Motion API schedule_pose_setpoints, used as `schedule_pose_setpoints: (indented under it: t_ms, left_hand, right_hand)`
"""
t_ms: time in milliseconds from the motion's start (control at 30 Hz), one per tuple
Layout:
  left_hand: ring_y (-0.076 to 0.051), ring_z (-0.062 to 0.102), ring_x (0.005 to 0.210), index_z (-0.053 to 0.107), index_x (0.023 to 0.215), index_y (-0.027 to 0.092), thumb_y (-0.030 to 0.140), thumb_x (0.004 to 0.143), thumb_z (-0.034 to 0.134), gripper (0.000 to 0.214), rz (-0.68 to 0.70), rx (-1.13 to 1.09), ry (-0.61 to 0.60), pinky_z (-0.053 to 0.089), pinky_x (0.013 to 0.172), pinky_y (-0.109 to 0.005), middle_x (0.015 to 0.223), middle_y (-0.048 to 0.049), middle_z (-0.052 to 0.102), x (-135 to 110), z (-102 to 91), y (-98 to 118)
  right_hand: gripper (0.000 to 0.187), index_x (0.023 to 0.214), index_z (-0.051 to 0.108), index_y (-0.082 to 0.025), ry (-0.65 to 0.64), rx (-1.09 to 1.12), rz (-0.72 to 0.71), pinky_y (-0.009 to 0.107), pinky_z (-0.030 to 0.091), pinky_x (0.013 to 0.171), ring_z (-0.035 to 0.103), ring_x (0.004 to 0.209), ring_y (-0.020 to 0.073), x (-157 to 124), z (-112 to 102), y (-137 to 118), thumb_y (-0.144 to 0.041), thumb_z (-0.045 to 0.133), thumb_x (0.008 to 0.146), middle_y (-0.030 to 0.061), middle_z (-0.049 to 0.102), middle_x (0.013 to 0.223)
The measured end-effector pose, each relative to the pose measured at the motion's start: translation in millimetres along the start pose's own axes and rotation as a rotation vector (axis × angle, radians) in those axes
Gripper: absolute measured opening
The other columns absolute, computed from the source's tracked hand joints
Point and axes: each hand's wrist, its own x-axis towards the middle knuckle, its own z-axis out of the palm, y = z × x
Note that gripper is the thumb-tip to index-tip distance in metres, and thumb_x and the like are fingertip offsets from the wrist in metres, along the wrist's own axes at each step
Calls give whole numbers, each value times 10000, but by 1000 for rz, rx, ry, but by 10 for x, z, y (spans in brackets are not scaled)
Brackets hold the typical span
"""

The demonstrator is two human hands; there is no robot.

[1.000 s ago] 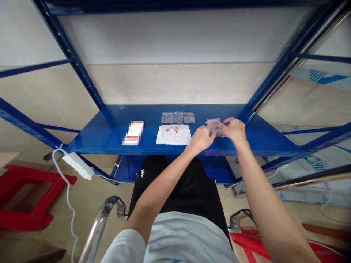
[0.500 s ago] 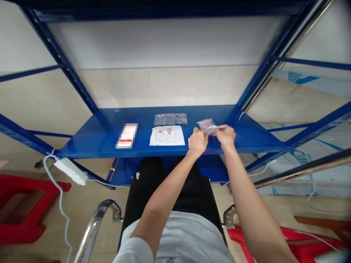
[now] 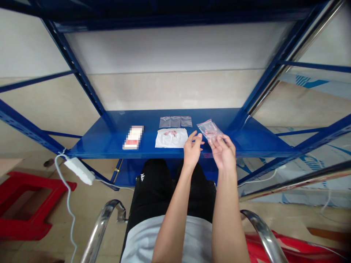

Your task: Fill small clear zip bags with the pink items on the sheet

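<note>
My right hand is raised in front of the blue shelf and pinches a small clear plastic bag with pink bits inside. Just left of the bag, my left hand hovers with its fingers loosely apart and nothing in them. On the shelf lie a white sheet with small pink pieces on it, a row of empty clear bags behind it, and a white and red packet to the left.
Blue shelf uprights rise at left and right. A white power strip with its cable hangs at the shelf's left front corner. A red stool stands on the floor at left. Chrome chair arms flank my lap.
Both hands have pulled back from the shelf toward me. The right hand has lifted the small bag off the shelf, and the left hand has let go of it and opened.
</note>
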Motion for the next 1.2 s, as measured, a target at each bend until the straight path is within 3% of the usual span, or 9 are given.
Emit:
schedule_pose_setpoints:
  t_ms: [133, 300, 433, 533, 733, 867, 967, 1100, 1200]
  left_hand:
    - [-197, 776, 950, 761, 1344, 193, 413, 1029, 656, 398, 64, 72, 48, 568, 697, -232, 1138, -105, 822, -178, -343, 159]
    - [-190, 745, 956, 857, 1164, 227, 361, 1014, 633, 302, 134, 221, 155, 590, 834, -289, 1154, -67, 830, -241, -709, 222]
    - [-173, 723, 903, 867, 1159, 224, 367, 978, 675, 300, 128, 164, 124, 562, 750, -255, 1097, -60, 826, -248, -866, 234]
    - [-159, 717, 817, 863, 1125, 205, 340, 920, 729, 280, 91, 119, 71, 560, 718, -250, 994, -53, 826, -234, -935, 264]
    - [-171, 764, 757, 811, 968, 169, 331, 851, 791, 201, 79, 101, -43, 595, 723, -262, 851, -41, 790, -240, -963, 275]
    - [-177, 763, 757, 803, 928, 159, 408, 825, 845, 273, 62, -9, -62, 638, 697, -283, 878, -48, 778, -299, -864, 261]
    - [-179, 765, 765, 806, 931, 158, 454, 789, 893, 340, 62, -138, -68, 670, 748, -321, 864, -37, 766, -348, -767, 304]
    - [-178, 765, 775, 813, 906, 157, 444, 797, 894, 318, 107, -159, -66, 662, 799, -325, 829, -34, 772, -389, -670, 373]
    - [-166, 756, 789, 820, 877, 156, 385, 820, 869, 241, 150, -88, -53, 639, 805, -290, 836, -45, 794, -404, -628, 374]
  right_hand:
    - [425, 865, 675, -290, -148, 10, 150, 417, 663, 968, 806, 943, 214, -403, 143, 108, -473, 1002, 664, -15, 797, 930]
    - [519, 999, 681, -295, -257, -37, 332, 393, 686, 840, 824, 906, 235, -581, 310, 151, -500, 1010, 654, 1, 821, 966]
    - [598, 1151, 682, -305, -288, -69, 320, 324, 660, 768, 796, 831, 200, -622, 426, 158, -454, 1002, 668, 3, 822, 980]
    - [613, 1152, 671, -283, -226, -136, 231, 310, 637, 723, 753, 745, 183, -614, 463, 235, -457, 991, 659, -16, 780, 878]
    - [486, 1129, 628, -260, -90, -366, -40, 364, 631, 756, 715, 732, 171, -540, 355, 410, -425, 877, 746, 15, 716, 1046]
    - [324, 933, 632, -237, -128, -531, -141, 422, 625, 913, 739, 1104, 284, -539, 324, 377, -492, 802, 830, 110, 727, 1227]
    - [325, 938, 702, -225, -189, -559, -210, 447, 615, 972, 672, 1312, 334, -582, 396, 202, -546, 745, 909, 163, 712, 1356]
    - [336, 976, 759, -221, -165, -611, -347, 382, 630, 850, 725, 1170, 305, -663, 514, -126, -555, 744, 938, 148, 756, 1237]
    - [348, 974, 773, -220, -201, -644, -308, 360, 627, 779, 757, 954, 270, -705, 542, -274, -562, 780, 912, 102, 788, 1024]
